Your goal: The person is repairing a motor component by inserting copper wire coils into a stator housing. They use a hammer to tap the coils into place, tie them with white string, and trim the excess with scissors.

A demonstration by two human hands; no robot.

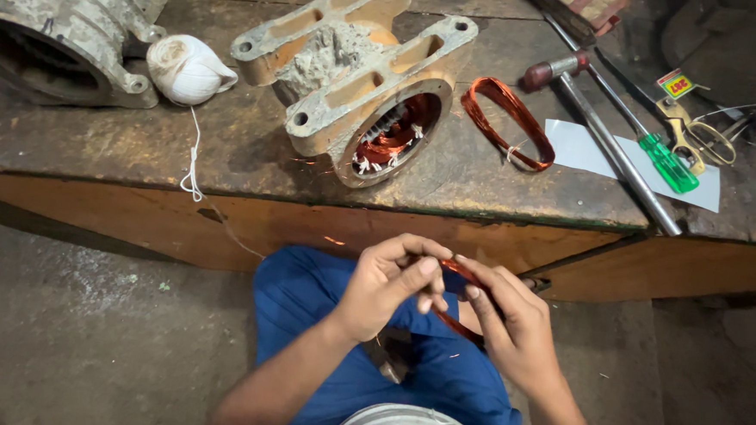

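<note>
Currently both hands meet over the lap, fingers pinched together on a copper wire coil (461, 273). Left hand (383, 286): thumb and forefinger closed on the coil's upper end, other fingers curled under; forearm runs up from lower left. Right hand (514, 327): fingers close together, laid along the coil's right side, forearm entering from lower right. Most of the coil is hidden between the fingers; only a red-orange strip shows at the fingertips and below them toward the blue trousers (322, 296).

Beyond the fingertips, on the wooden bench (140, 140): motor housing (359, 82) with copper windings inside, second loose coil (508, 123) just right of it, hammer (606, 138), green-handled screwdriver (665, 159), white string ball (187, 71) far left.
</note>
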